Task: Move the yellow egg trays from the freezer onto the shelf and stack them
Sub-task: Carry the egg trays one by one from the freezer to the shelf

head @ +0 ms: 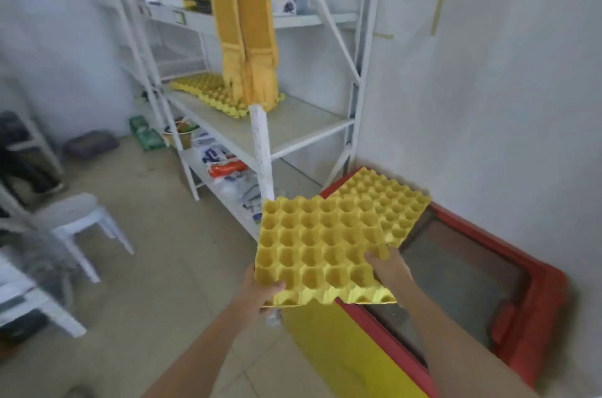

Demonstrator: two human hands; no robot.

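Observation:
I hold a yellow egg tray (pixel 312 248) in the air with both hands, its cups facing up. My left hand (pixel 260 291) grips its near left corner and my right hand (pixel 387 267) grips its right edge. Behind it a second yellow egg tray (pixel 391 205) lies on the far end of the red-rimmed freezer (pixel 527 309). On the middle board of the white shelf (pixel 293 127) rests a stack of yellow egg trays (pixel 208 90), with tall yellow bundles (pixel 247 23) standing on it.
The shelf's white front post (pixel 262 153) stands just beyond the held tray. Bags and packets (pixel 224 166) fill the lower shelf board. White plastic chairs (pixel 75 218) stand at the left on the concrete floor. A wall runs behind the freezer.

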